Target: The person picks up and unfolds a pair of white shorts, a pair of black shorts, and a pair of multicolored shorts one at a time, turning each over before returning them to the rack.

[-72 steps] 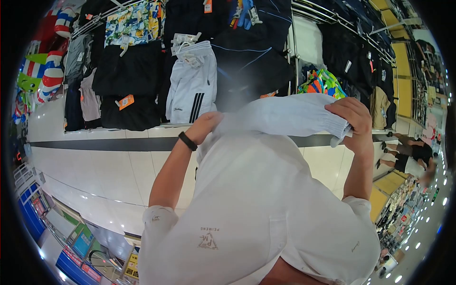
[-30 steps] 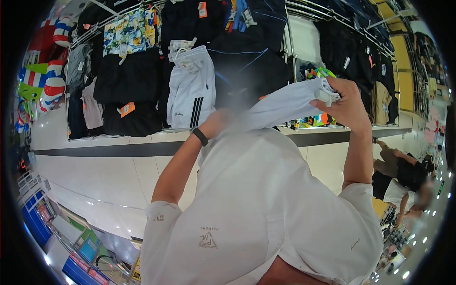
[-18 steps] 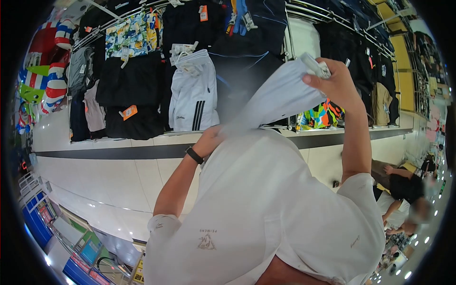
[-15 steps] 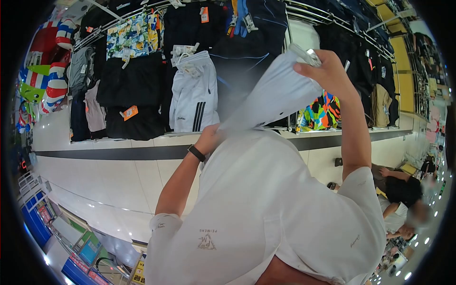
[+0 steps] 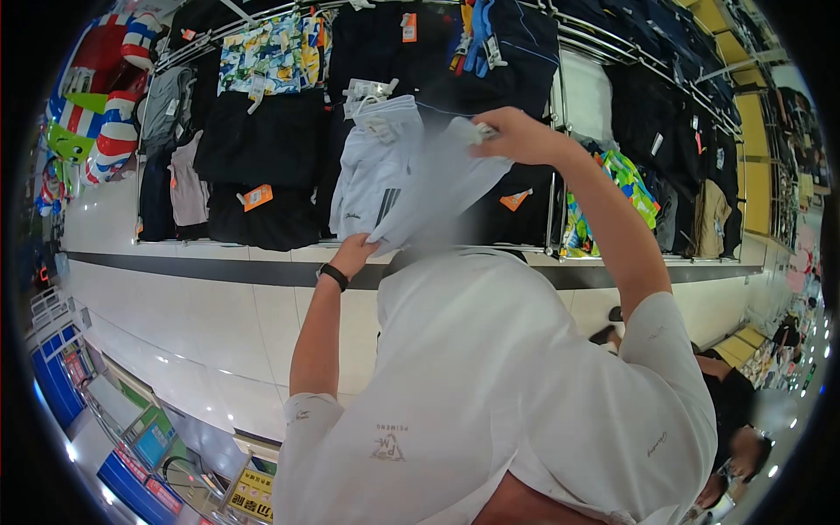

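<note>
A pale white garment (image 5: 451,188), smeared and probably folded shorts, is stretched between my hands. My left hand (image 5: 353,252), with a black band on its wrist, pinches its lower left corner. My right hand (image 5: 522,138) is closed on the upper right end, where something whitish shows at the fingertips. Just behind it, white shorts (image 5: 360,175) with black stripes lie on the rack, partly covered by the held garment. A clear hanger clip with a tag (image 5: 370,90) shows at the top of those shorts.
Black folded garments (image 5: 254,140) with orange tags lie on the metal rack (image 5: 560,131). Patterned shorts (image 5: 271,57) sit at its upper left, and brightly coloured ones (image 5: 630,188) hang at right. Other people (image 5: 726,402) are at the lower right. Pale floor tiles (image 5: 219,315) lie below.
The held garment has swung left and down, now overlapping the striped shorts. My right hand has moved left and lower; my left hand has shifted slightly left.
</note>
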{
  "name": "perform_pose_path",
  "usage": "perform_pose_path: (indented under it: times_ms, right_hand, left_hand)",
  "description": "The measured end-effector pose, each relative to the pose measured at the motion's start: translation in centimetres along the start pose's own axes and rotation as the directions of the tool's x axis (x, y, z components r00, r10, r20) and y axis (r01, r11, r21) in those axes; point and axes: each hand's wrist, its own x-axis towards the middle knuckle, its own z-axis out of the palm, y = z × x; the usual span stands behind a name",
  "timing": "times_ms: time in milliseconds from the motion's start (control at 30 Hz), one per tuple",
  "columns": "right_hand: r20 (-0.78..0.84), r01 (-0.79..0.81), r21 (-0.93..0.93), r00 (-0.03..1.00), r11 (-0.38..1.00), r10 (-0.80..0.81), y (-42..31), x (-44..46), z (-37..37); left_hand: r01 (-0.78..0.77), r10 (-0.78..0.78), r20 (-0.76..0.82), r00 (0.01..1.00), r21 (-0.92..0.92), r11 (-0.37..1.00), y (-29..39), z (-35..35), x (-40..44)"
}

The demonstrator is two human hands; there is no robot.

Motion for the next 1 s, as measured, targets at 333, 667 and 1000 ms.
perform_pose_path:
  times_ms: [333,667,1000]
  right_hand:
    - [0.349,-0.106,-0.116,0.926,0.988,0.14,4.5,19.1,5.9]
    - [0.038,-0.041,-0.192,0.998,0.98,0.05,7.4,23.2,8.2]
    - [-0.201,-0.116,-0.319,0.978,0.941,0.052,4.5,21.4,7.7]
  left_hand:
    - [0.119,-0.064,-0.12,0.991,0.539,0.834,-3.4,-4.9,8.0]
    - [0.394,-0.183,-0.421,0.888,0.494,0.775,-6.2,-4.9,9.6]
    - [0.338,-0.017,-0.452,0.892,0.641,0.689,-2.0,-4.7,6.6]
